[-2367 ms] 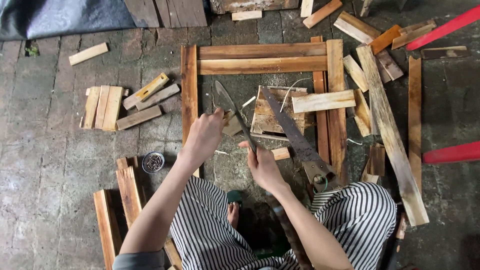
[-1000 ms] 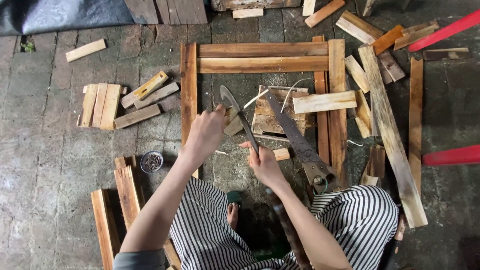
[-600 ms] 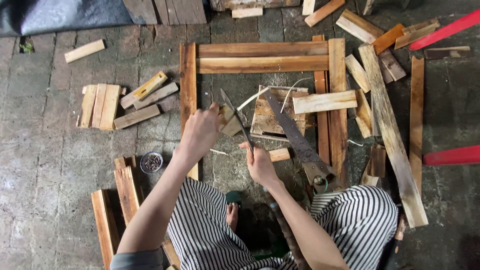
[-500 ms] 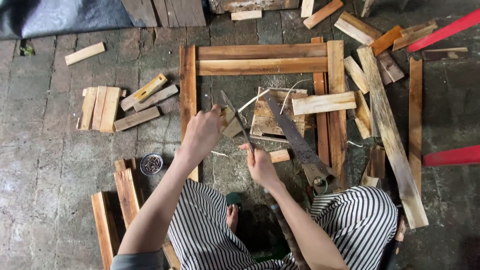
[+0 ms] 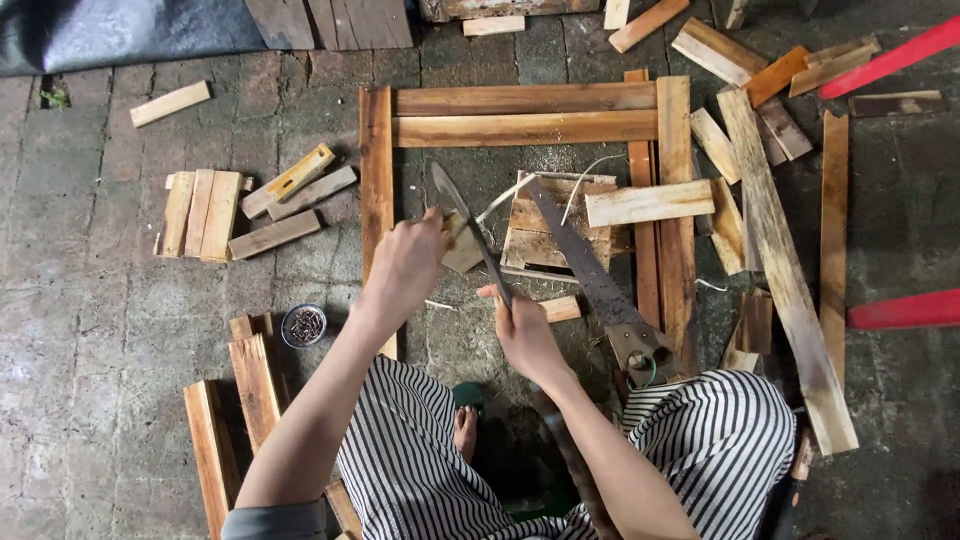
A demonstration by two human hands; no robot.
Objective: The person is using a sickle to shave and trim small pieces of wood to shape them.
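My left hand (image 5: pixel 408 266) grips a small wooden piece (image 5: pixel 462 250) held upright over the paved floor. A long dark knife (image 5: pixel 468 228) is in my right hand (image 5: pixel 522 333), its blade lying against the right side of that piece, tip pointing up-left. A thin pale sliver (image 5: pixel 505 196) curls off the wood to the right. Both hands work inside a rectangular wooden frame (image 5: pixel 377 180) lying flat.
A handsaw (image 5: pixel 588 270) rests on a small slatted panel (image 5: pixel 545 235) just right of the knife. A round tin of nails (image 5: pixel 305 325) sits left of my arm. Loose planks (image 5: pixel 782 260) and offcuts (image 5: pixel 205 212) lie all around; red bars (image 5: pixel 903 309) at right.
The knife blade has slid up and down along the wooden piece in short strokes; now its tip is slightly higher and farther left. A pale sliver has peeled away to the right.
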